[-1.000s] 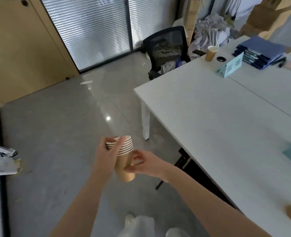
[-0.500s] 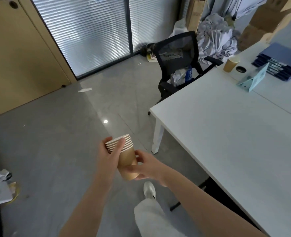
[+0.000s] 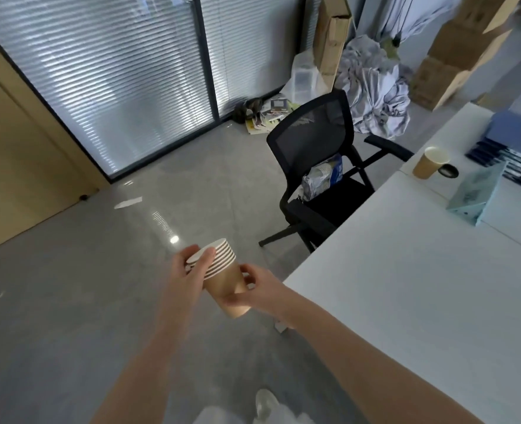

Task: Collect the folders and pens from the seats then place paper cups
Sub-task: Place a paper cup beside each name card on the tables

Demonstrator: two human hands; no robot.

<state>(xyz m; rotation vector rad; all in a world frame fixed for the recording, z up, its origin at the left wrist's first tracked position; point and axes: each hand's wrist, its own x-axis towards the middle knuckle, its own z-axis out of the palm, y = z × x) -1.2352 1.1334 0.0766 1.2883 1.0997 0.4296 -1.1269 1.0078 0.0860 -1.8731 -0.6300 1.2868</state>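
A stack of brown paper cups (image 3: 222, 280) with white rims is held over the floor, left of the white table (image 3: 406, 301). My left hand (image 3: 191, 270) grips the rims at the top of the stack. My right hand (image 3: 253, 289) grips the lowest cup near its base. A single paper cup (image 3: 429, 163) stands on the table's far corner. A pile of dark blue folders (image 3: 510, 148) lies at the far right of the table.
A black mesh office chair (image 3: 317, 166) with a foil bag on its seat stands at the table's far end. A pale blue tent card (image 3: 476, 194) sits on the table. Cardboard boxes (image 3: 448, 65), crumpled sheets and glass partitions with blinds line the back.
The view has moved forward and to the left; the chair and the far cup now look closer. Both hands keep holding the cup stack in the same way.
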